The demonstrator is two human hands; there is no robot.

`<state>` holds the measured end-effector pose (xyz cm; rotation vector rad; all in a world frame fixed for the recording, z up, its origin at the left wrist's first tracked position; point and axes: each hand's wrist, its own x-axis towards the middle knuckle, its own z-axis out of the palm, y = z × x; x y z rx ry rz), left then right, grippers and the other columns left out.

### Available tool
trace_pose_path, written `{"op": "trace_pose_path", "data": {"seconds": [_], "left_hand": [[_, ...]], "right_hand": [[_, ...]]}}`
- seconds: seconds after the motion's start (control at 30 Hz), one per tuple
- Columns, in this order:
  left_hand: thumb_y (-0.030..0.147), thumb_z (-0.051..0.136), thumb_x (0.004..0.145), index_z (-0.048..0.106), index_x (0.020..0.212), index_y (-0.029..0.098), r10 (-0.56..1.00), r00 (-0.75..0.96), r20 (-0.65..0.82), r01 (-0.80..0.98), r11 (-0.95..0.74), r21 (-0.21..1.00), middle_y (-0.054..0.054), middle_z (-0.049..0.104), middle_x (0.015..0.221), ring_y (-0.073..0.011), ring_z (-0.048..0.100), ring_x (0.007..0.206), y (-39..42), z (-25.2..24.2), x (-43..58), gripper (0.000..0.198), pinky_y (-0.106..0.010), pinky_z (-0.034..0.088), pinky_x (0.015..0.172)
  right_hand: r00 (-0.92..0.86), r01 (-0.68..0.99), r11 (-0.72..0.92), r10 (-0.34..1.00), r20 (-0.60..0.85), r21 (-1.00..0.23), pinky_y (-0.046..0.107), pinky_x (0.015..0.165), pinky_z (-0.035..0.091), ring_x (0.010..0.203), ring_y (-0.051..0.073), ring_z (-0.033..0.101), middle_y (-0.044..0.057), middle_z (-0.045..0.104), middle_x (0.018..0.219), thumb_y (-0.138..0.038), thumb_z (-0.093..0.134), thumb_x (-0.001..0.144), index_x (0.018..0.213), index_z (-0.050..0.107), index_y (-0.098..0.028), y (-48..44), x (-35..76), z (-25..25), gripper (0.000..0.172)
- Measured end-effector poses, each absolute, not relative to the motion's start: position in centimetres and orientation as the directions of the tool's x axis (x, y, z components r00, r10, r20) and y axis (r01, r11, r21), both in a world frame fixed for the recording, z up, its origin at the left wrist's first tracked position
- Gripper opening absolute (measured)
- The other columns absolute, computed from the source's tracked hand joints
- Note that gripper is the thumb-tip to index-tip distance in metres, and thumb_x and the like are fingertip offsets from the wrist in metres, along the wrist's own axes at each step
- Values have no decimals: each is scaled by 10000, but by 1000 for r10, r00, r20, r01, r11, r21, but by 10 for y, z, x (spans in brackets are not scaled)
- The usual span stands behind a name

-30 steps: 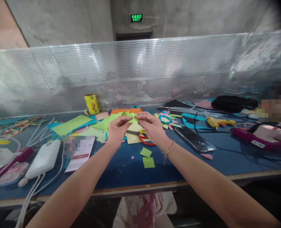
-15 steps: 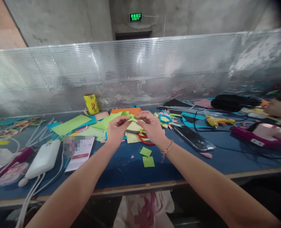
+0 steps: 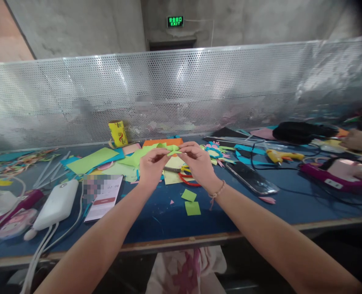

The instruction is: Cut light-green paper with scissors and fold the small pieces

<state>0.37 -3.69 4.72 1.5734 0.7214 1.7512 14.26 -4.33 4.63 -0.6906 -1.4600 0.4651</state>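
Note:
Between my hands, above the table, is a small folded piece of light green paper (image 3: 174, 150). My left hand (image 3: 152, 165) pinches its left side with thumb and fingertips. On the other side my right hand (image 3: 197, 165) closes its fingers on the right part of the same piece. Just below the right hand lie scissors (image 3: 187, 178) with red and yellow handles, partly covered by that hand. Two small green paper squares (image 3: 192, 208) rest on the blue table nearer to me. Green sheets (image 3: 134, 157) and an orange sheet (image 3: 168, 142) lie behind the hands.
To the left are a lit phone (image 3: 105, 200), a white power bank (image 3: 56, 204) with cables, and paper scraps. On the right lie a dark phone (image 3: 252, 178), a yellow glue gun (image 3: 283, 156) and a purple power strip (image 3: 324, 175). Another person's hand (image 3: 360, 141) shows at far right.
The green paper between my fingers has turned and now shows as a wider, flatter shape. My right hand has shifted slightly; both hands still pinch the paper.

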Motion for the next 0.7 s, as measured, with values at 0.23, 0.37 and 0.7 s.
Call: {"op": "trace_pose_path", "data": {"seconds": [0.23,0.37,0.7], "left_hand": [[202,677,606,639,725,173,799,-78,597,-124,-602,789,-10,656,705,-115,602,661,-37,48,4,129,-269,490,652],[188,680,599,626,751,172,813,-69,579,-143,-582,800,-9,654,712,-107,602,661,-37,49,3,162,-259,489,659],[176,655,635,609,926,179,852,9,523,-170,-514,841,2,647,715,-97,594,664,-39,52,2,294,-240,473,665]], "right_hand": [[63,64,740,667,743,-670,310,709,487,774,117,560,-2,551,897,-181,614,704,750,632,-253,-43,144,46,87],[63,-6,698,715,696,-716,304,704,486,754,117,576,-10,577,861,-191,619,698,817,603,-250,-42,144,46,134],[109,-1,647,758,643,-762,285,689,492,722,124,584,-14,628,803,-186,629,686,757,650,-233,-49,142,51,88]]}}
